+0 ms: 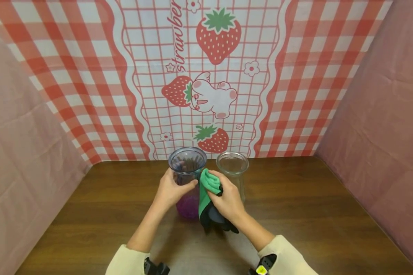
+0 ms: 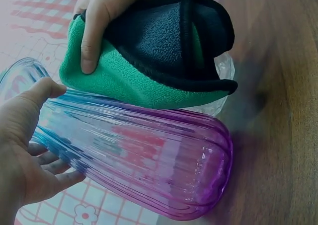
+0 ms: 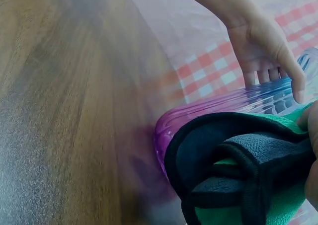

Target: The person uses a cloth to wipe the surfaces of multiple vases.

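A ribbed glass vase (image 1: 187,206), blue at its flared top and purple at the base, stands upright on the table. My left hand (image 1: 172,189) holds it just below the rim, thumb on the near side and fingers around the left. In my right hand (image 1: 228,198) is a folded cloth (image 2: 144,81), green on one face and dark grey on the other with black edging. The cloth lies against the vase's right side. In the left wrist view the left thumb (image 2: 42,93) reaches close to the cloth.
Just right of the coloured vase stands a clear glass vase (image 1: 232,164), partly hidden by my right hand. The brown wooden table (image 1: 124,198) ends at a red-and-white checked backdrop (image 1: 303,76) with strawberries. Pink cloth walls (image 1: 375,133) close off both sides.
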Demonstrator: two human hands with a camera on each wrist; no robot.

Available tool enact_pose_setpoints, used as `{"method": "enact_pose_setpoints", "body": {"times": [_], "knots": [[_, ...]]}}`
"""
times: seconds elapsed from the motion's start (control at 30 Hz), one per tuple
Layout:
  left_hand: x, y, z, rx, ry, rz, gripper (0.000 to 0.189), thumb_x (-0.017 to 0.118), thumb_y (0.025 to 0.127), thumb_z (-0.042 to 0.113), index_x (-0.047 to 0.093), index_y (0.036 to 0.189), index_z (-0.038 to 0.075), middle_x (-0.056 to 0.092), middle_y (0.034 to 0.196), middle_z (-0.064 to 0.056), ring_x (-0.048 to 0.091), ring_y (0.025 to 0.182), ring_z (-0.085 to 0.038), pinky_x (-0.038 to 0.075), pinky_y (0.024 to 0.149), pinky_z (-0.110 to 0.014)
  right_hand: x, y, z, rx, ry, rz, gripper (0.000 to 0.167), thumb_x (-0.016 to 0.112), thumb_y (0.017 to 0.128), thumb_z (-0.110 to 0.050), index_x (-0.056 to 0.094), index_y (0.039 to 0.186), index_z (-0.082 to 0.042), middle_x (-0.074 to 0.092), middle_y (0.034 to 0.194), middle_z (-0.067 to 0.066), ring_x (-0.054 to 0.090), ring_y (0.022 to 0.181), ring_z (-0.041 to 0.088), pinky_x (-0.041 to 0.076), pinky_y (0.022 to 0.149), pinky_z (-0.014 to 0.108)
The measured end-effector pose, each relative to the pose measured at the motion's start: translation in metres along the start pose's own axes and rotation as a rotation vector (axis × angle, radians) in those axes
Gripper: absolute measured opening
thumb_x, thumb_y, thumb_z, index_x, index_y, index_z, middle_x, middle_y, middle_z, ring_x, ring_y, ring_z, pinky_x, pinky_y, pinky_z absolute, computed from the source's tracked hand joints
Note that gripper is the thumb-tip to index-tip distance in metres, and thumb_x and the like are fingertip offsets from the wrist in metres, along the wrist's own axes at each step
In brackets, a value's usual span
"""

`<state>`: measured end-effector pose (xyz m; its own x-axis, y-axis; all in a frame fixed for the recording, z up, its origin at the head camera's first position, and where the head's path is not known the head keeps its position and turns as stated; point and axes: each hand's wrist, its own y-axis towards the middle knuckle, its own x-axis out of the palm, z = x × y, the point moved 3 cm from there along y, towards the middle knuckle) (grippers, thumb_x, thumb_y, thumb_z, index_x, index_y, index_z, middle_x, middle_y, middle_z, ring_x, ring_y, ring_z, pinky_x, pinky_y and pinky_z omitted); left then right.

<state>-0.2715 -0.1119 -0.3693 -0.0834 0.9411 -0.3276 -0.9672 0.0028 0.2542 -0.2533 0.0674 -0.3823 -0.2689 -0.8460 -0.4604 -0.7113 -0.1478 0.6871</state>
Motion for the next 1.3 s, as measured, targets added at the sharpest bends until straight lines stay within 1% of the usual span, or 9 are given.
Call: {"method": "enact_pose_setpoints", "body": {"times": [0.17,0.33,0.43,0.57,0.67,0.77,0.97,1.1,1.3], "knots": [[0.0,0.0,-0.001,-0.002,0.009,0.0,0.064,0.079,0.071,0.018,0.049,0.127,0.006,0.057,0.126,-0.017,0.055,0.119,-0.031,0.046,0.099,-0.043,0.004,-0.002,0.001,0.036,-0.01,-0.033,0.051,0.075,0.074,0.0,0.057,0.121,-0.005,0.065,0.115,0.014,0.063,0.099,0.025,0.053,0.081,0.04],[-0.002,0.0,0.0,0.005,0.022,0.0,0.061,0.077,0.072,0.017,0.05,0.125,0.005,0.06,0.122,-0.017,0.057,0.116,-0.031,0.047,0.097,-0.043,0.008,-0.011,0.007,0.096,-0.079,-0.098,0.05,0.076,0.074,-0.005,0.058,0.12,-0.007,0.066,0.113,0.014,0.064,0.098,0.027,0.053,0.082,0.042],[-0.003,0.0,0.001,0.008,0.041,0.004,0.059,0.077,0.072,0.016,0.051,0.124,0.005,0.062,0.12,-0.017,0.059,0.113,-0.031,0.048,0.096,-0.043,0.011,-0.016,0.012,0.104,-0.125,-0.131,0.05,0.077,0.073,-0.007,0.058,0.119,-0.007,0.066,0.112,0.014,0.065,0.097,0.027,0.053,0.081,0.042],[-0.005,0.0,0.001,0.004,0.058,0.006,0.058,0.077,0.072,0.016,0.051,0.122,0.004,0.063,0.118,-0.018,0.059,0.112,-0.031,0.048,0.096,-0.044,0.012,-0.02,0.015,0.093,-0.151,-0.154,0.049,0.077,0.072,-0.006,0.058,0.118,-0.006,0.066,0.111,0.015,0.065,0.095,0.028,0.053,0.08,0.043],[-0.005,0.001,0.0,0.004,0.065,0.001,0.057,0.076,0.072,0.016,0.052,0.122,0.003,0.063,0.118,-0.018,0.06,0.111,-0.031,0.048,0.096,-0.043,0.012,-0.02,0.017,0.093,-0.147,-0.151,0.05,0.077,0.072,-0.005,0.058,0.118,-0.007,0.066,0.111,0.015,0.065,0.096,0.028,0.053,0.081,0.042],[-0.005,0.001,-0.001,0.011,0.06,-0.002,0.058,0.076,0.072,0.015,0.052,0.123,0.002,0.063,0.118,-0.018,0.06,0.11,-0.03,0.048,0.096,-0.043,0.009,-0.017,0.015,0.088,-0.119,-0.119,0.051,0.077,0.072,-0.004,0.059,0.119,-0.008,0.066,0.112,0.014,0.065,0.097,0.026,0.053,0.082,0.042],[-0.005,0.001,-0.001,0.027,0.051,-0.005,0.058,0.075,0.072,0.013,0.051,0.124,0.001,0.063,0.119,-0.019,0.059,0.112,-0.03,0.047,0.097,-0.043,0.003,-0.002,0.005,0.024,-0.025,-0.045,0.05,0.074,0.075,-0.001,0.057,0.122,-0.007,0.065,0.116,0.013,0.063,0.1,0.024,0.053,0.082,0.041],[-0.005,0.001,-0.002,0.01,0.051,-0.016,0.059,0.075,0.072,0.014,0.051,0.124,0.003,0.062,0.12,-0.018,0.058,0.113,-0.03,0.046,0.098,-0.043,0.002,0.003,0.0,0.015,-0.013,-0.066,0.05,0.074,0.076,-0.001,0.056,0.123,-0.006,0.063,0.118,0.013,0.062,0.102,0.025,0.053,0.084,0.04],[-0.006,0.001,-0.001,-0.001,0.049,-0.03,0.06,0.075,0.072,0.015,0.051,0.125,0.003,0.062,0.12,-0.018,0.059,0.112,-0.031,0.047,0.097,-0.043,0.005,0.001,0.005,0.067,-0.053,-0.112,0.05,0.075,0.075,-0.003,0.057,0.121,-0.006,0.065,0.115,0.014,0.063,0.098,0.025,0.053,0.082,0.041]]}}
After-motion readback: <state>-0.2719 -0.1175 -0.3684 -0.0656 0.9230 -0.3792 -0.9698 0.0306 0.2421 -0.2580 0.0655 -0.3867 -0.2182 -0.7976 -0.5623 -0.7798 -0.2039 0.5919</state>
